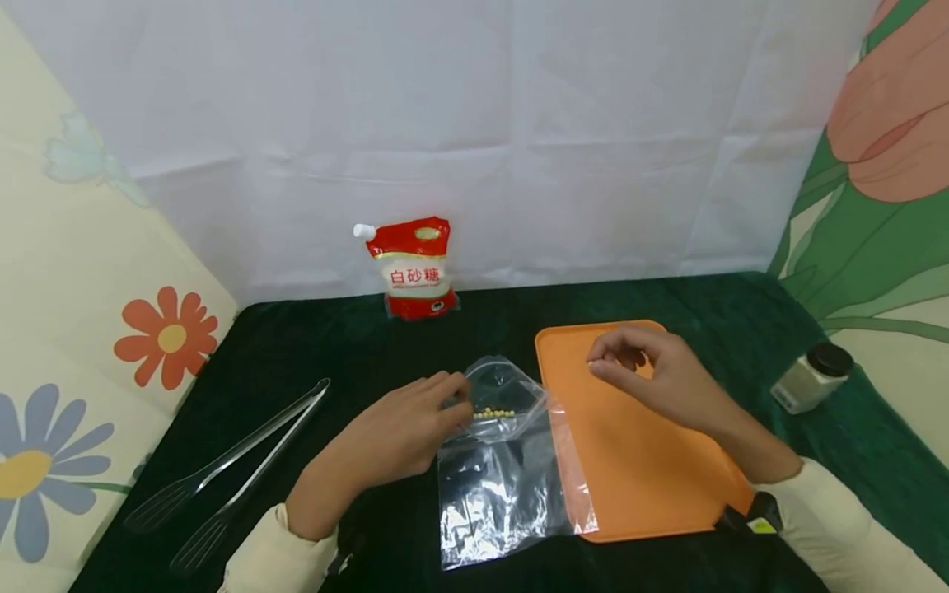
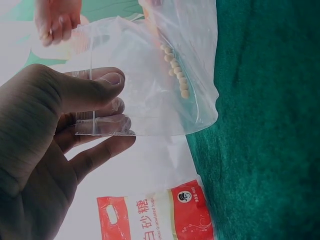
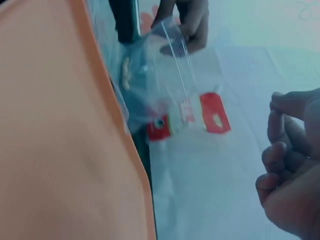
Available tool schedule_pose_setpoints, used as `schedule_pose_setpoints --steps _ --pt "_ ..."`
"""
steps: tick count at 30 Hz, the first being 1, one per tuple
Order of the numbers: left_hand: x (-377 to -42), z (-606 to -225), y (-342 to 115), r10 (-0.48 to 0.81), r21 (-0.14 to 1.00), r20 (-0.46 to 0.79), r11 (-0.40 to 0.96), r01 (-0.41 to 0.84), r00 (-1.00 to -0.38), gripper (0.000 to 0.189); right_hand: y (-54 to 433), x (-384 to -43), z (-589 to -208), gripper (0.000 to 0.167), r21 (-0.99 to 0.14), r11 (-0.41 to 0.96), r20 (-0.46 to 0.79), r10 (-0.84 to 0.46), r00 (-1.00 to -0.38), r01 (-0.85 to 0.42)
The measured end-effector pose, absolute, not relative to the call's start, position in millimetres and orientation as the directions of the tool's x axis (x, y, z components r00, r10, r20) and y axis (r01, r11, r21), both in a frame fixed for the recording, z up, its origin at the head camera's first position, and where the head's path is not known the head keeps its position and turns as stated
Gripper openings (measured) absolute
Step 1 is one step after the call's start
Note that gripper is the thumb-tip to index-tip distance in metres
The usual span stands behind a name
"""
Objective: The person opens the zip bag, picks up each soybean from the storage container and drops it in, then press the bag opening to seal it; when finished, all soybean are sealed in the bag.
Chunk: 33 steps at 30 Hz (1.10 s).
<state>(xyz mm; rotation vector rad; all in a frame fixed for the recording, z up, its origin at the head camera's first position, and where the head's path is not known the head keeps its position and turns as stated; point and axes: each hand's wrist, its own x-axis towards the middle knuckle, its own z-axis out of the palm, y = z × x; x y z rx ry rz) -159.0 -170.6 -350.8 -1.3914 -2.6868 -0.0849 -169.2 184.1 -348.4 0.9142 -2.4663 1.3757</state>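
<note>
A clear zip bag has a row of pale yellow soybeans inside it. My left hand grips the bag near its zip edge, with the thumb on one side and fingers behind the plastic. Over the orange cutting board, my right hand is raised with thumb and forefinger pinched together. Between those fingertips a tiny pale thing shows, apparently a soybean; the fingers mostly hide it. Shiny clear plastic spreads below the beans and over the board's left edge; I cannot tell whether it is the same bag.
A red and white sugar pouch stands at the back against the white cloth. Metal tongs lie on the left of the dark green tablecloth. To the right is a black-lidded jar, lying tilted.
</note>
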Motion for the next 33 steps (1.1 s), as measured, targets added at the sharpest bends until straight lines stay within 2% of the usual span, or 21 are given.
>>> schedule_pose_setpoints --steps 5,14,25,30,33 --pt "-158.8 -351.5 -169.9 0.813 -0.011 0.139 0.572 0.820 -0.565 0.029 158.5 -177.4 -352.2 0.010 -0.799 0.277 0.388 -0.441 -0.809 -0.534" --pt "-157.2 -349.8 -168.7 0.814 -0.004 0.140 0.570 0.822 -0.564 0.029 139.2 -184.8 -358.6 0.011 -0.831 0.204 0.377 -0.477 -0.794 -0.518" --pt "-157.8 -349.4 -169.4 0.819 0.011 0.147 0.559 0.829 -0.555 0.030 129.0 -182.0 -365.4 0.016 -0.795 0.239 0.371 -0.535 -0.759 -0.557" --pt "-156.5 -349.1 -169.7 0.817 0.000 0.135 0.565 0.825 -0.560 0.030 131.6 -182.3 -361.7 0.016 -0.798 0.275 0.372 -0.475 -0.798 -0.536" --pt "-155.7 -348.3 -169.6 0.816 -0.010 0.128 0.569 0.822 -0.564 0.031 140.9 -187.5 -355.7 0.013 -0.750 0.316 0.428 -0.437 -0.791 -0.581"
